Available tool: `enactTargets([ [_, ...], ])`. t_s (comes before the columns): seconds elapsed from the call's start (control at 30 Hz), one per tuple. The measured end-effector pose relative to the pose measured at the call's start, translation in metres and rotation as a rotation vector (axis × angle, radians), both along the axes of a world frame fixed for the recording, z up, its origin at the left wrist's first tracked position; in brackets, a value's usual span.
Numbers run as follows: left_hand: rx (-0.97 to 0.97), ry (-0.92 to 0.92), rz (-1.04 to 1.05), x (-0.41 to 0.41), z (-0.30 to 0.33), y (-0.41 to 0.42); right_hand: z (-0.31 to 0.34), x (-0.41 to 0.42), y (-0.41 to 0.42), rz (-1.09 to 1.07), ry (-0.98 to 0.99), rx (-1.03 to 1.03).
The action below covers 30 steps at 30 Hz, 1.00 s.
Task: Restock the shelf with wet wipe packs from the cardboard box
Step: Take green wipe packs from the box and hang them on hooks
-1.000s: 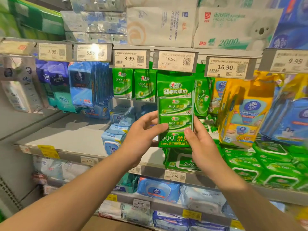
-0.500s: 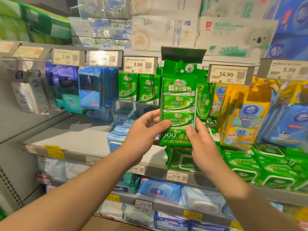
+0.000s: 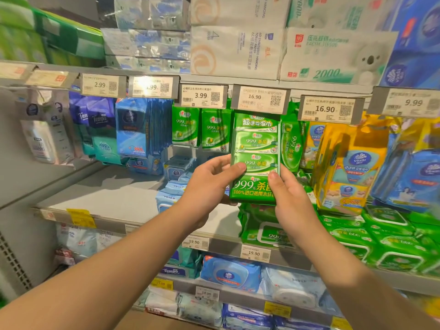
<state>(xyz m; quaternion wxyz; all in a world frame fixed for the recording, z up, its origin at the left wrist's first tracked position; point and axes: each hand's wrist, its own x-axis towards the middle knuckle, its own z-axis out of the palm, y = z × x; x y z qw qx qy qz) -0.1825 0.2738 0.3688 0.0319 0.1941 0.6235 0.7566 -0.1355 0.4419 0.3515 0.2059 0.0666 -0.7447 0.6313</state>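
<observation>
A green wet wipe pack (image 3: 256, 148) hangs upright in front of me, its top tucked behind the 16.90 price tag (image 3: 260, 99). My left hand (image 3: 209, 186) grips its lower left edge, thumb across the front. My right hand (image 3: 288, 198) grips the lower right edge, thumb on the front. More green packs (image 3: 291, 141) hang just behind and beside it. The cardboard box is out of view.
Hanging rows of blue (image 3: 140, 127) and small green wipes (image 3: 200, 127) fill the left, yellow packs (image 3: 345, 167) the right. The grey shelf (image 3: 107, 196) below holds flat green packs (image 3: 381, 234) at right. Tissue bales (image 3: 238, 39) sit on top.
Both hands lifted the green pack up to the hook; the 16.90 tag flipped up half a second ago and has dropped back down over the pack's top.
</observation>
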Motion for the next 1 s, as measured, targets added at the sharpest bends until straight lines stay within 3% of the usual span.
enactTargets([
  [0.43,-0.125,-0.175,0.032,-0.026,0.024,0.014,0.021,-0.028,0.004,-0.111,-0.108,-0.072],
  [0.63,-0.083,-0.319,0.039,-0.052,0.023,0.031,0.022,-0.066,0.013,-0.162,-0.162,-0.054],
  [1.0,-0.206,-0.342,0.103,-0.097,0.013,0.066,0.007,-0.113,0.026,-0.248,-0.189,-0.128],
])
